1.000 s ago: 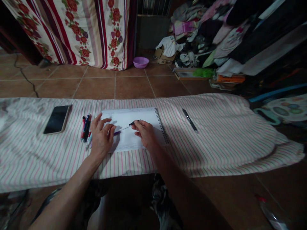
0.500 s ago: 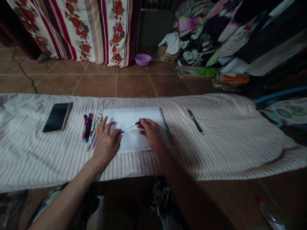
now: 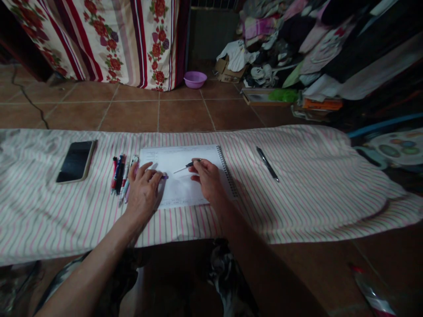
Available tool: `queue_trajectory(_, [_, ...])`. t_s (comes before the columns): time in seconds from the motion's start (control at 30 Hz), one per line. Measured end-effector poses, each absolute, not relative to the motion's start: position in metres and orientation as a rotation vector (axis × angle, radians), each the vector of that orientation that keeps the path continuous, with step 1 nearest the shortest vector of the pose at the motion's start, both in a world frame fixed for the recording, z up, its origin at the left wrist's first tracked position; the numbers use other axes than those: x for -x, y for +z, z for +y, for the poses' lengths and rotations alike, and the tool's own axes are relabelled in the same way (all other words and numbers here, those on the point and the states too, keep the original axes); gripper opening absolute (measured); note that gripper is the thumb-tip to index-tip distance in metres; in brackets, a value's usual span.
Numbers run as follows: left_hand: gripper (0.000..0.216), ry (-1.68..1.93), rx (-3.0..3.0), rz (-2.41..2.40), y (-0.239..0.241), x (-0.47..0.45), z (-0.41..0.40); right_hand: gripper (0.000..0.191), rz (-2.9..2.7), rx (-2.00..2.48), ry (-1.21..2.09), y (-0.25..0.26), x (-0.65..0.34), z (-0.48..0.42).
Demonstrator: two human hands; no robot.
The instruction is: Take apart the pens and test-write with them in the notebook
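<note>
A spiral notebook point(image 3: 185, 193) with a white page lies on the striped cloth. My right hand point(image 3: 209, 179) is closed over the page, pinching a slim black piece with a thin pale rod point(image 3: 180, 170) that points left, like a pen refill. At the left side of the page is my left hand point(image 3: 142, 187), palm down, its thumb and forefinger closed on a small purple piece point(image 3: 165, 177), mostly hidden by the fingers. Beside that hand, several pens point(image 3: 119, 176) lie in a bunch, partly covered by it.
To the right of the notebook lies a black pen point(image 3: 267, 164). A phone point(image 3: 76, 161) rests at the left on the striped cloth point(image 3: 313, 189). Beyond are a purple basin point(image 3: 195, 79) and piled clothes point(image 3: 261, 31). A bottle point(image 3: 372, 290) is on the floor, lower right.
My left hand has shifted slightly left and up, with the purple piece. The right hand still holds the black piece with the rod, its tip a little higher. The view has moved slightly.
</note>
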State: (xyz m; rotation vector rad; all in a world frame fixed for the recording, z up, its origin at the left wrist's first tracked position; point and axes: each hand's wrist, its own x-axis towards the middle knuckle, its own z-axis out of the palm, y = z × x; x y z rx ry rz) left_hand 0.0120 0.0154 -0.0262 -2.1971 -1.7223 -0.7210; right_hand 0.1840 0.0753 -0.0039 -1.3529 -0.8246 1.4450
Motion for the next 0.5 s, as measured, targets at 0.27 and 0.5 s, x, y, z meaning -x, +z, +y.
queue_trajectory(0.27, [0.023,-0.502,2.278,-1.703,-0.015,-0.017,0.012,0.008,-0.851,1.334,1.440,-0.005,-0.185,0.075])
queue_trajectory(0.5, [0.024,-0.440,2.289,-1.649,-0.010,-0.016,0.015,0.008,-0.866,1.345,1.444,-0.004,-0.186,0.075])
